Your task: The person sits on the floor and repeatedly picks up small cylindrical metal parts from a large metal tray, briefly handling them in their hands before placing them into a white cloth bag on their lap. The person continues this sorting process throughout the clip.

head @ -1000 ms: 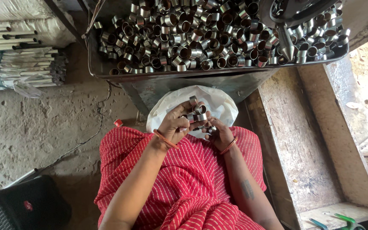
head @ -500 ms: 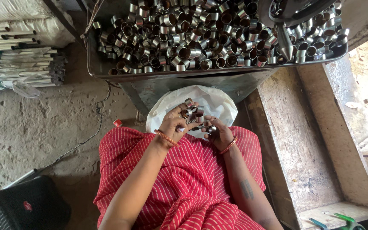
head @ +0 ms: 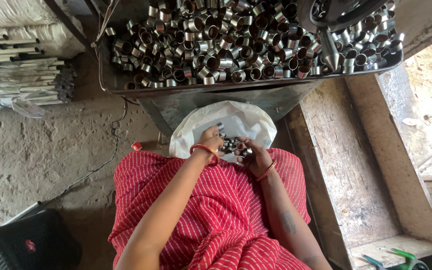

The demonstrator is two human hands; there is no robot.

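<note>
A small cluster of short metal rings point(head: 232, 145) is held low in the middle of the scene, just above the lap, cupped between the two hands. The rings lie in the palm of the right hand point(head: 252, 156), whose grip is half curled around them from the right and near side; how tightly it is closed cannot be told. The left hand point(head: 211, 141) is set just to the left of the cluster and touching it, its fingers bent in toward the rings, with one ring apparently pinched at the fingertips on the far side. The cluster thus lies right of the left grip and left of the right grip, and both hands are about equally close to it. The rings are too small for their axes to be made out.

Directly beyond the hands a white sack point(head: 236, 122) is opened, its mouth facing up. Farther still, a metal tray point(head: 126, 87) heaped with many like rings is seen, well apart from the hands. A red striped cloth point(head: 211, 215) covers the lap.
</note>
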